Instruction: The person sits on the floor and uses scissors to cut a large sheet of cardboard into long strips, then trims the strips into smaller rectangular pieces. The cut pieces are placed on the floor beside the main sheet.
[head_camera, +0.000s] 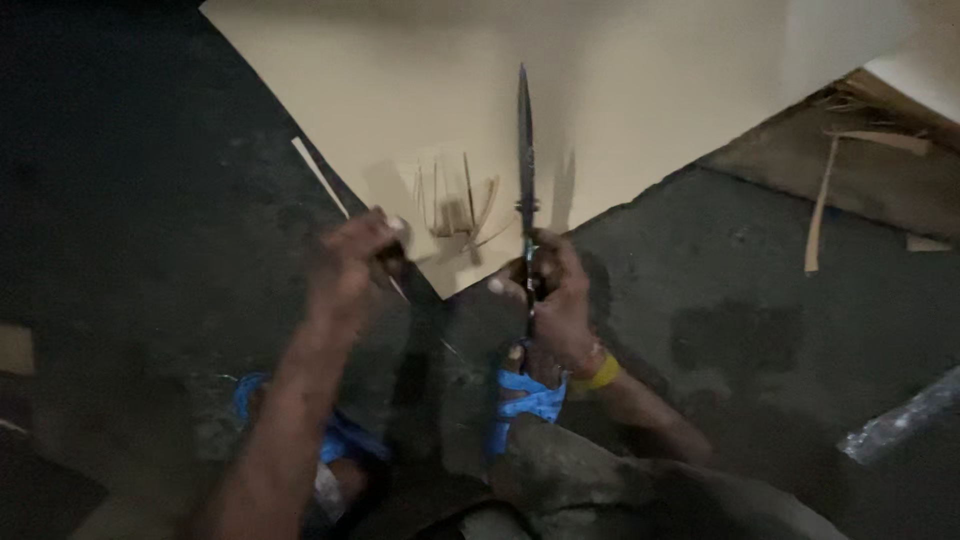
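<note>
My right hand (558, 292) grips the handle of a long dark knife (524, 150) whose blade points away from me over a pale cardboard sheet (620, 90). My left hand (350, 262) is closed on a thin pale strip (318, 175) that runs up and left across the dark floor. A small pile of thin splinters (455, 205) lies on the sheet between the two hands. A yellow band sits on my right wrist. My foot in a blue sandal (525, 400) shows just below the right hand.
The floor (150, 200) is dark and rough. Loose pale strips (820, 205) and scraps lie at the right on a brown patch. A shiny wrapped stick (900, 420) lies at the lower right. Another blue sandal (340, 435) is at the lower left.
</note>
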